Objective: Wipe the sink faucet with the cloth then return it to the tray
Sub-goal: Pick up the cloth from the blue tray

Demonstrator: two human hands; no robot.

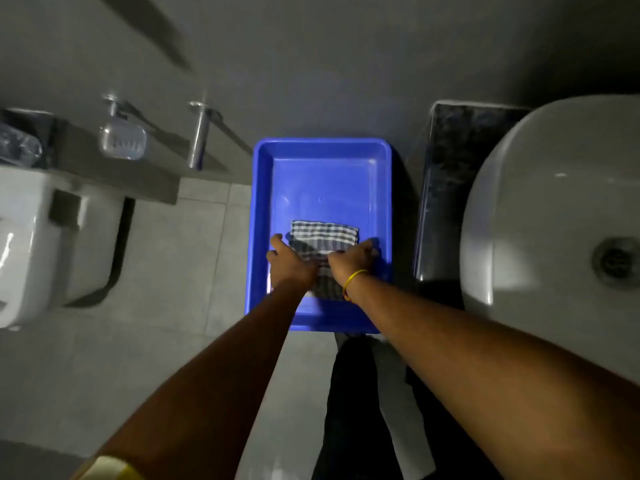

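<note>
The white sink (540,216) sits at my right, and the blue tray (323,168) lies on the floor beside its stand. The checked cloth (323,233) lies folded in the tray's near half. My left hand (292,266) and right hand (351,259) rest on it; whether my fingers are closed on it, I cannot tell.

Both arms are stretched forward and downward, and they come closer together toward the wrists. The left hand (290,264) is palm down, with the thumb spread out to the left side and the fingers hidden in front. The right hand (351,257) is also palm down, just beside the left one, the fingers curled. A thin yellow band (352,280) is around the right wrist.
</note>
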